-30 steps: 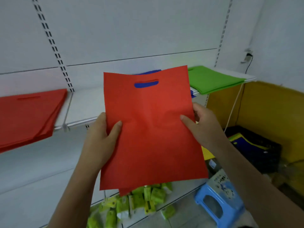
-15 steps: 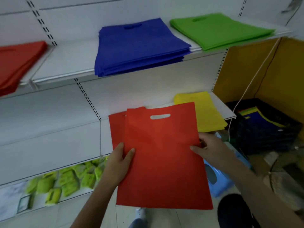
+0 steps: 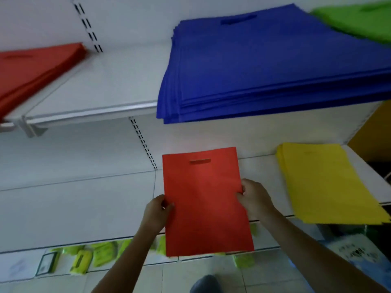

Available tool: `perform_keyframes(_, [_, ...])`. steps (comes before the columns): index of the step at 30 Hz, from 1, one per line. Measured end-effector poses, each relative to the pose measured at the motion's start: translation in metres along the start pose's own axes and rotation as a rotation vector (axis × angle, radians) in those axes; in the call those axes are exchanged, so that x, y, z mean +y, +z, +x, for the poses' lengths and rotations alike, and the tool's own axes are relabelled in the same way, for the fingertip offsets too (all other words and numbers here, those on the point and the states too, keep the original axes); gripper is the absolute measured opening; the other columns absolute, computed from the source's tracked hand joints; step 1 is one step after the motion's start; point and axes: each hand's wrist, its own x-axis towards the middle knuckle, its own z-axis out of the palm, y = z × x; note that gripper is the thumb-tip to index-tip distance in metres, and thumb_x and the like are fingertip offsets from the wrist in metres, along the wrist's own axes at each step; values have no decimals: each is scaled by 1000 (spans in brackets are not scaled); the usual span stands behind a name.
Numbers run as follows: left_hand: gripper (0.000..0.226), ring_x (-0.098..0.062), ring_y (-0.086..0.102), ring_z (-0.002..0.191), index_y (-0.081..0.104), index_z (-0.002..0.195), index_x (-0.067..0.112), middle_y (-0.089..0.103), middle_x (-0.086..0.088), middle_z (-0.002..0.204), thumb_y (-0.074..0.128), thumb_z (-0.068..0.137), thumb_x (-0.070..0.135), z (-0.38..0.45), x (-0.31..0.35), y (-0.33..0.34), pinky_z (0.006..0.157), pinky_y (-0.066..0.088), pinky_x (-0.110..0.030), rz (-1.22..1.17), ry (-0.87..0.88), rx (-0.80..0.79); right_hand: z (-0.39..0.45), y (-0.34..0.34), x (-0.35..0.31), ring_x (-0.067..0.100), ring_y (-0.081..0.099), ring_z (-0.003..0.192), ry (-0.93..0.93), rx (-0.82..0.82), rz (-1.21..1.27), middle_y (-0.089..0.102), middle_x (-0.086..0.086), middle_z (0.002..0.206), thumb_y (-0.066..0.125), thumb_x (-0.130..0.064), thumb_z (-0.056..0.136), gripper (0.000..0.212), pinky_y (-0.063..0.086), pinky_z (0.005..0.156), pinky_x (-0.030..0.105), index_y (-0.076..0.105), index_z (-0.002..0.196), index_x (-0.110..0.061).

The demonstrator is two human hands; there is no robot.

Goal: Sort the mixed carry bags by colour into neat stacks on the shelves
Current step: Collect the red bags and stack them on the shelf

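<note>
Flat red carry bags (image 3: 205, 199) with a handle slot near the top lie partly on the middle shelf (image 3: 266, 172), their lower end hanging over its front edge. My left hand (image 3: 157, 210) pinches their left edge and my right hand (image 3: 255, 197) pinches their right edge. To the right on the same shelf lies a yellow stack (image 3: 325, 182). On the upper shelf (image 3: 101, 89) are a red stack (image 3: 31, 70) at the left, a thick blue stack (image 3: 264, 66) in the middle and a green stack (image 3: 359, 20) at the far right.
Small yellow-green packets (image 3: 84, 259) lie on the lowest shelf below my arms. A yellow panel (image 3: 374, 132) stands at the right. The white back wall has slotted uprights (image 3: 143, 142). Bare shelf surface lies between the red and blue stacks.
The red bags came down from in front of the upper shelf to the middle shelf, and the two offset bags now line up. Both hands kept their hold on the edges.
</note>
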Motion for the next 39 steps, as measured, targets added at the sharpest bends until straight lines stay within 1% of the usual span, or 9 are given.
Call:
perform_keyframes(5, [14,-22,60,80,56,93,12,62,-2,86,65,86,20,67,-34,34,64,40,-26,-52,-42,-8,77,50,-2,28,64,99,-15,-32,-170,66,6,106,58,-25,82,23,53,78,34,62,103,-18])
perform_keyframes(14, [44,-30,63,92,44,123,16,66,-8,95,64,86,29,88,-57,76,72,47,-35,84,-50,42,99,92,26,29,60,108,128,17,-281,64,7,114,59,-28,86,26,48,88,35,58,109,-17])
perform_keyframes(18, [73,-32,42,122,33,139,13,47,-11,132,68,81,40,90,-46,64,95,39,-45,373,-55,89,92,83,13,29,47,120,137,40,-315,47,9,131,69,-34,84,62,41,96,41,39,134,-15])
perform_keyframes(23, [95,-30,32,132,35,142,19,40,-6,143,66,67,68,47,-12,21,104,34,-49,108,-17,-24,30,48,-41,25,42,126,-212,8,-166,42,0,138,73,-34,77,60,38,100,39,50,132,-24])
perform_keyframes(25, [91,-29,35,130,43,138,19,45,-6,139,62,65,70,16,3,0,104,35,-47,-13,42,42,-5,29,-70,24,48,120,-361,41,-110,50,-3,131,74,-32,75,52,42,98,41,57,124,-24])
perform_keyframes(27, [73,-28,39,126,49,133,16,50,-7,134,71,74,54,-21,18,-27,103,36,-43,-94,122,168,-44,6,-100,22,51,116,-495,54,-76,54,-5,125,72,-30,76,44,43,98,41,60,117,-24])
perform_keyframes(30, [46,-22,45,120,54,126,15,54,-3,126,69,84,27,-80,36,-75,97,34,-27,-132,227,323,-102,-31,-142,15,50,117,-617,67,-7,56,-7,122,70,-25,81,34,36,102,28,62,114,-22])
perform_keyframes(34, [34,-13,48,117,56,121,19,56,5,123,64,88,16,-167,53,-151,95,29,-10,-98,360,476,-177,-77,-197,5,47,116,-736,32,55,56,-12,120,67,-23,86,30,34,101,21,62,115,-24])
perform_keyframes(39, [29,-8,49,117,57,117,22,58,9,119,57,90,15,-228,61,-244,98,33,-13,-106,375,688,-214,-111,-251,-2,50,111,-834,-25,127,57,-21,111,61,-25,91,20,38,100,21,64,110,-30])
